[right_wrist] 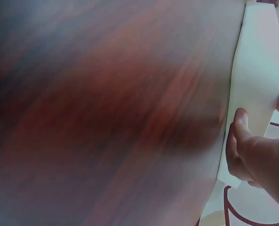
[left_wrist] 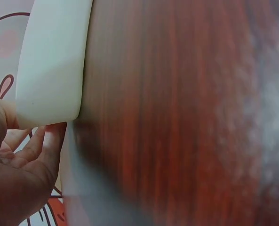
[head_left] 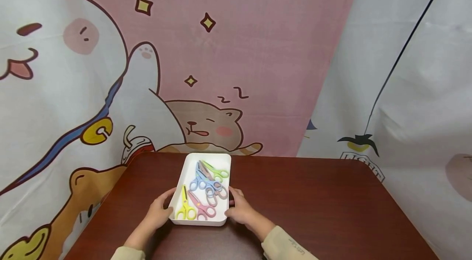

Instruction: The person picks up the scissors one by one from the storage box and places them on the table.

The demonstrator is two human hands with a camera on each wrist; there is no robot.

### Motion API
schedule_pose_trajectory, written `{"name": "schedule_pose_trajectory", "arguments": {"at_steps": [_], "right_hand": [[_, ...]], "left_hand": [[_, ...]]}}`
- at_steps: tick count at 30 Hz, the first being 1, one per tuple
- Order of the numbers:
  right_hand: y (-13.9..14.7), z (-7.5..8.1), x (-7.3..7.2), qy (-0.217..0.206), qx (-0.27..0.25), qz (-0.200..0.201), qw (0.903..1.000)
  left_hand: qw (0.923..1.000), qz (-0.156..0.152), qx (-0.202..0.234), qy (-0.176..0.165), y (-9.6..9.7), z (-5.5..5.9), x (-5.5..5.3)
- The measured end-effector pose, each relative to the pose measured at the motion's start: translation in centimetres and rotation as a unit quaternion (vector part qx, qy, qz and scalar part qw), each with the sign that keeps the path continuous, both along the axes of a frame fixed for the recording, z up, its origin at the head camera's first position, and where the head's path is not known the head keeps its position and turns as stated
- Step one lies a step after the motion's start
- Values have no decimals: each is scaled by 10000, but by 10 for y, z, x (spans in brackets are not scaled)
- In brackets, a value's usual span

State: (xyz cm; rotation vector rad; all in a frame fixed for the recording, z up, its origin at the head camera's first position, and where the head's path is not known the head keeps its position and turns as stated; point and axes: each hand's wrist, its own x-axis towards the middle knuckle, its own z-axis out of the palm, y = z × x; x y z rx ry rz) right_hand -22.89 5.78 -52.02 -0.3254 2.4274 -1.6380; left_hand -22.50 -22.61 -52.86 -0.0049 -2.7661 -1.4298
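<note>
**Held from both sides, lower middle of my head view**

Through the head camera I have a large cloth backdrop (head_left: 265,47), pink and white with printed cartoon cats, filling the upper part of the frame and running down both sides. Across the lower half I see a broad, dark reddish-brown table (head_left: 332,206) with a glossy wood-grain surface.

At lower centre, left of the frame's midline, is a white rectangular tray (head_left: 200,222) with rounded corners and low walls, its long sides running away from me. I cannot tell whether its underside touches the table.

Two pale beige sleeves come in from the bottom edge; the right sleeve (head_left: 287,245) carries small dark lettering. The bare left hand (head_left: 157,212) grasps the tray's left side near the bottom corner, and my left wrist view has its fingers bent under the edge. The bare right hand (head_left: 241,209) grasps the opposite side, thumb and fingers pressed to the wall.

Inside the tray lie small plastic-handled scissors. Light-blue scissors (head_left: 200,178) overlap greyish-mauve scissors (head_left: 207,173) around the middle; I cannot count the pairs in that tangle. Lime-green scissors (head_left: 215,172) lie toward the tray's upper right, bright yellow scissors (head_left: 184,202) at its lower left, and pink scissors (head_left: 200,206) just beside the yellow ones.
</note>
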Motion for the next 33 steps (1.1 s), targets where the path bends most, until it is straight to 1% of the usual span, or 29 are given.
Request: {"name": "schedule_pose_trajectory", "arguments": {"at_steps": [8,17,24,33], "right_hand": [[17,-1,2,25,-156,7,9999],[33,-2,3,105,-148,76,9998],[47,-2,5,126,-155,115,9997],[66,-3,6,169,-276,130,9994]], "left_hand": [[10000,-38,-36,79,16,0,-2],[9999,-20,-83,144,31,-1,-1],[9996,-128,40,243,45,-3,-1],[9990,-181,13,401,64,-2,0]]}}
